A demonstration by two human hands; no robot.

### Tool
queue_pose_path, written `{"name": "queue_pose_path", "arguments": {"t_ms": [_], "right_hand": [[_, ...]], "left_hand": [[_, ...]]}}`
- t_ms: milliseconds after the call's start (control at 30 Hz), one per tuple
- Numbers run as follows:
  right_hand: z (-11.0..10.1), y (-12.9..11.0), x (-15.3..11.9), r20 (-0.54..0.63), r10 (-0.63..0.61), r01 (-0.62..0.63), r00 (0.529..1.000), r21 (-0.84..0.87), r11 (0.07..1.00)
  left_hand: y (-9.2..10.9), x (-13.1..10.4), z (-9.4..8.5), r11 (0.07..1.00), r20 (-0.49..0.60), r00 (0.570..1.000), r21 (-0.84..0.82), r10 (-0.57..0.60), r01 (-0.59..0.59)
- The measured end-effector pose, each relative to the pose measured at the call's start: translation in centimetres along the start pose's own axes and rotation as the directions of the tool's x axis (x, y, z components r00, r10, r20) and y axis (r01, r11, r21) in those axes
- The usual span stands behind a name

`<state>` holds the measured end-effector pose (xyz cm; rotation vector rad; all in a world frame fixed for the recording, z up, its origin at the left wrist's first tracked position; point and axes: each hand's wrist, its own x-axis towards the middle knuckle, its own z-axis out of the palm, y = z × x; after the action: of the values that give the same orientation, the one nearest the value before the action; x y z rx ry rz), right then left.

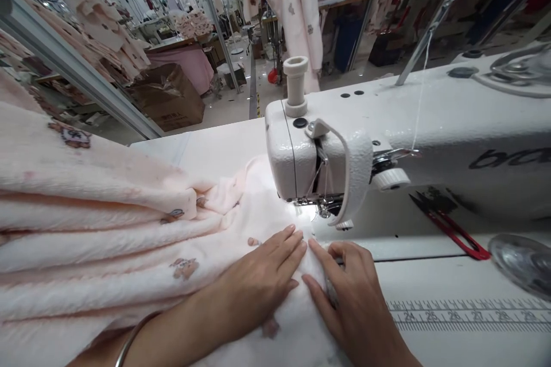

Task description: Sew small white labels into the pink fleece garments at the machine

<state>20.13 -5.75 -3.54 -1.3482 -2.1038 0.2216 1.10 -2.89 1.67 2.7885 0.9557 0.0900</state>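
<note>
Pale pink plush fabric with small bear prints lies in folds over the left of the table and reaches under the needle area of a white sewing machine. My left hand rests flat on the fabric, fingers stretched toward the presser foot. To its right, my right hand holds the fabric's edge between thumb and index finger, the other fingers curled in. Something greyish and shiny shows partly beneath this right hand; its kind is hidden. Both hands are just in front of the needle area.
Red-handled scissors lie on the machine bed at right, near a clear round disc. A printed ruler scale runs along the table's front. Behind are a metal post, a cardboard box and hanging pink fabric.
</note>
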Motion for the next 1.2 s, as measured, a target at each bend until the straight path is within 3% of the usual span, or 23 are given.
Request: {"name": "queue_pose_path", "arguments": {"t_ms": [367,800,1033,1200], "right_hand": [[-0.4,0.2,-0.1,0.047,0.01,-0.012,0.999,0.025,1.0],[-0.7,0.5,1.2,0.078,-0.098,0.109,0.992,-0.148,0.983],[0.8,0.4,2.3,-0.012,-0.113,0.108,0.994,-0.217,0.97],[0.9,0.9,2.7,0.001,-0.052,0.051,0.999,-0.194,0.98]], "left_hand": [[-0.3,0.1,1.3,0.983,-0.032,0.997,0.168,0.074,-0.067],[-1.1,0.0,1.5,0.994,-0.036,0.997,0.084,0.073,-0.069],[-3.0,1.0,-0.2,0.998,0.039,0.999,-0.055,0.026,-0.024],[-3.3,0.8,0.0,0.999,0.045,0.999,-0.051,0.018,-0.016]]}}
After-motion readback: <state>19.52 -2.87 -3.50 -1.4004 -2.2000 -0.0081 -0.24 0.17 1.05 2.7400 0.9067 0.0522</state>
